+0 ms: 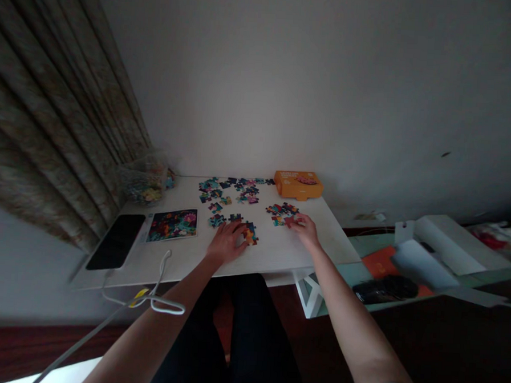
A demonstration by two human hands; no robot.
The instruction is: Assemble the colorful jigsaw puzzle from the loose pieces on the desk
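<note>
My left hand [227, 242] lies on the white table with its thumb apart from the fingers. Its fingertips touch the edge of a small joined patch of puzzle pieces [251, 233] in orange and dark blue, partly covered by the hand. To the right, my right hand [307, 232] pinches a reddish puzzle piece [289, 220] at the lower edge of another colourful cluster of puzzle pieces [279, 210]. Loose puzzle pieces [247, 197] in teal, pink and dark tones are spread beyond my left hand, towards the wall.
An orange puzzle box [298, 186] stands at the table's back right. On the left are a picture card [172, 225], a dark-screened tablet or phone [116, 242] with a white cable [162, 272], and a clear bag [145, 180]. A lower glass shelf at right holds an opened white box [425, 263].
</note>
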